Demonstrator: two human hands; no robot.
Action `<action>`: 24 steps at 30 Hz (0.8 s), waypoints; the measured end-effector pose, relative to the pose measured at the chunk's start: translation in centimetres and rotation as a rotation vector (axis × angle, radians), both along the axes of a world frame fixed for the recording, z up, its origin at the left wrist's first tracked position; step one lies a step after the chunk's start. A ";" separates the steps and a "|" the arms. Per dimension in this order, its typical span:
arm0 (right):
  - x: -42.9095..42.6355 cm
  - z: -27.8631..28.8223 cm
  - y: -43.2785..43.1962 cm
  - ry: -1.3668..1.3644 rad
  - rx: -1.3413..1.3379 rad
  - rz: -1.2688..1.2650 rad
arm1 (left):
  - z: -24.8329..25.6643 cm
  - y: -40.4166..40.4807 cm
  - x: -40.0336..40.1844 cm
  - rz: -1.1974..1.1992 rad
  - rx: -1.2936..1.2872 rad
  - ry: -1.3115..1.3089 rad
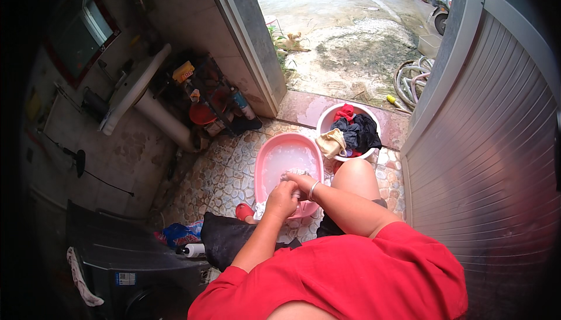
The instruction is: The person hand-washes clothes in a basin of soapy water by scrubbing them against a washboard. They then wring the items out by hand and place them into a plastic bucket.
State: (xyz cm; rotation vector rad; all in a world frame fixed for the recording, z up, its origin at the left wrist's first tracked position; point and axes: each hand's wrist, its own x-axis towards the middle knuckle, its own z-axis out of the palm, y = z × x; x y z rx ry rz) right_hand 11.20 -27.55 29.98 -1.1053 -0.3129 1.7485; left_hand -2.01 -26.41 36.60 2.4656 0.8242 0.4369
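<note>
A pink plastic basin of cloudy, sudsy water stands on the floor before me. My left hand and my right hand meet over its near right part. Between them they grip a pale, patterned wet cloth, mostly hidden by the fingers. A silvery bracelet circles my right wrist. Ribbed pink plastic shows just below the hands, at the basin's near end. At the near left rim lies a white cloth.
A white tub heaped with dark, red and beige clothes sits by the doorsill. To the left are a pedestal sink, a dark washing machine and a white pump bottle. A metal door stands right; a dog lies outside.
</note>
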 end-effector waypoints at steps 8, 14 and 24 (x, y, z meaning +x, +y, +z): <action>0.1 -1.4 0.2 0.064 0.038 0.031 | 0.1 -0.1 0.0 0.000 -0.029 0.032; 0.8 -4.1 0.4 0.106 0.012 0.010 | 0.5 -0.3 0.7 -0.035 -0.018 0.095; 0.5 -1.9 0.3 0.041 -0.012 -0.009 | 0.1 0.2 0.0 -0.039 -0.017 0.105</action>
